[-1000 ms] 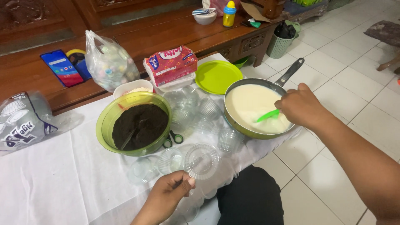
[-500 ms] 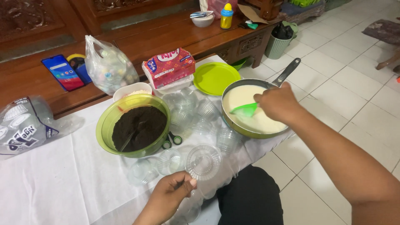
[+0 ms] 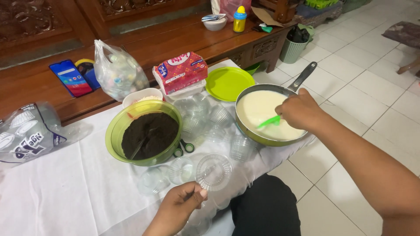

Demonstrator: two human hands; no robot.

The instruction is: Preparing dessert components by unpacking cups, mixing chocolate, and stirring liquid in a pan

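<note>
My left hand [image 3: 180, 205] pinches the rim of a clear plastic cup [image 3: 213, 171] held just above the white cloth near the front edge. My right hand [image 3: 299, 111] grips a green spoon [image 3: 268, 122] whose bowl dips into the pale cream mixture in a green-rimmed pan [image 3: 245, 131] with a dark handle. Left of the pan stands a green bowl [image 3: 114, 131] of dark crumbs with a utensil lying in it. Several empty clear cups [image 3: 205, 116] lie between bowl and pan.
Green-handled scissors [image 3: 184, 148] lie beside the bowl. A green lid [image 3: 229, 82], a red-and-white pack [image 3: 180, 71], a plastic bag [image 3: 118, 72] and a phone [image 3: 70, 78] sit behind. A wooden bench [image 3: 175, 39] runs along the back. Tiled floor [image 3: 363, 87] lies to the right.
My right hand has swept the green spoon across the cream mixture, to the left and back toward the middle. My left hand keeps hold of the clear cup in about the same spot.
</note>
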